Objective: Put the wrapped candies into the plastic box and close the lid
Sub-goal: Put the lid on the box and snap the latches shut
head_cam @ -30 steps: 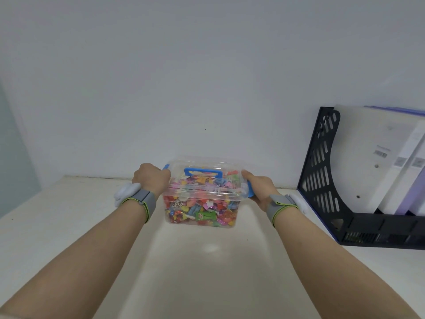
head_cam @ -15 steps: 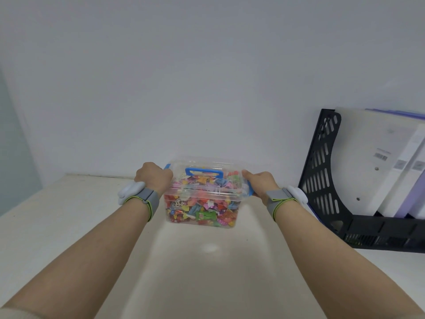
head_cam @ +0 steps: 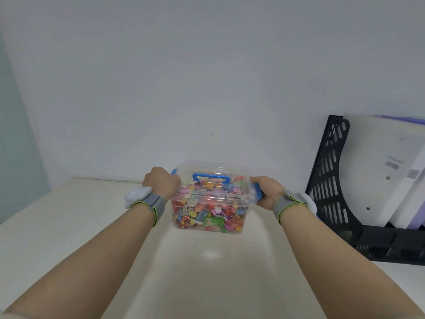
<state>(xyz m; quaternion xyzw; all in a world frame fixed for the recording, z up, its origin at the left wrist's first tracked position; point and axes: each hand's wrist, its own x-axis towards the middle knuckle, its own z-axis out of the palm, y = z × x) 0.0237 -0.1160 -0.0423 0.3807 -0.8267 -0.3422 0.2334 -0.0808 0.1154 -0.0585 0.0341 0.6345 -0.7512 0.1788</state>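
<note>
Clear plastic box full of wrapped candies, lid on. Our left hand and right hand grip its side latches; latching probably remains.

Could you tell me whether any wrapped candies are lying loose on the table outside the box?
No, the wrapped candies all sit inside the clear plastic box; the table around it is bare.
</note>
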